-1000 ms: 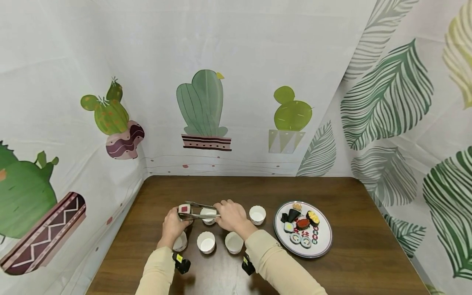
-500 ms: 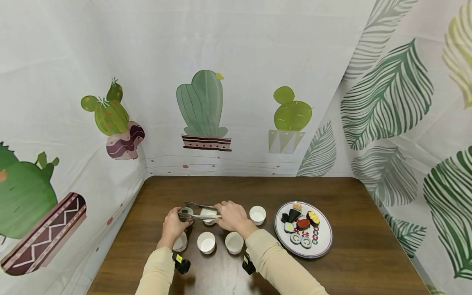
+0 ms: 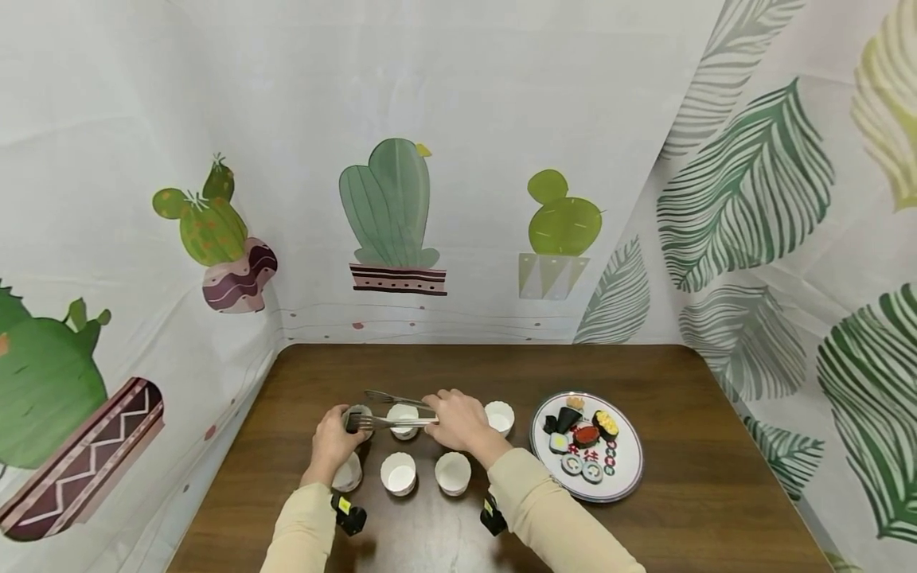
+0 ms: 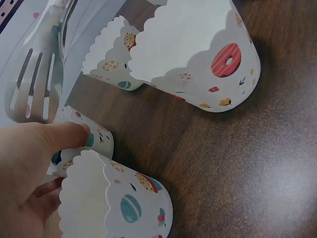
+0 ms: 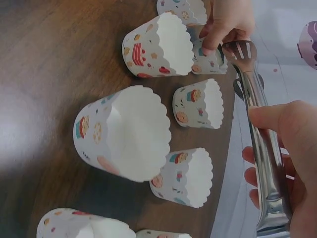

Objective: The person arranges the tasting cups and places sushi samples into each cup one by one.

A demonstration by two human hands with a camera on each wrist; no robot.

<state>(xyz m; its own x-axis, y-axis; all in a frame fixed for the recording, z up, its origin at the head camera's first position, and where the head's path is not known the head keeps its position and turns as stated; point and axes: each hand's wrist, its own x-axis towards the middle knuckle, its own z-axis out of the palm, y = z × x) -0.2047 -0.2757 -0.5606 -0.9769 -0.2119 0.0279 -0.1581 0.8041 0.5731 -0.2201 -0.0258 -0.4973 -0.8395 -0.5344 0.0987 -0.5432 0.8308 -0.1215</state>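
My left hand (image 3: 332, 438) grips a white paper baking cup (image 5: 213, 62) at the back left of the group, thumb on its outer wall. My right hand (image 3: 456, 419) holds metal serving tongs (image 5: 262, 144) with slotted ends. Their arms stand apart, tips over the held cup and close to the left fingers. No piece shows between the tips. Inside the held cup, a dark patch (image 4: 56, 157) shows at the rim in the left wrist view. More printed paper cups stand around the hands, among them a front middle cup (image 3: 399, 475) and a front right cup (image 3: 453, 475).
At the right stands a round white plate (image 3: 628, 458) with several sushi pieces, including one with yellow topping (image 3: 605, 424) and one with red topping (image 3: 586, 436). A back right cup (image 3: 499, 417) stands between the right hand and the plate. Patterned cloth walls (image 3: 473, 318) border the brown table (image 3: 688, 477).
One second ago the tongs held a white sushi piece with a red centre over the left cup. It has left their tips, and the tongs have shifted slightly right. The left hand stays on the cup.
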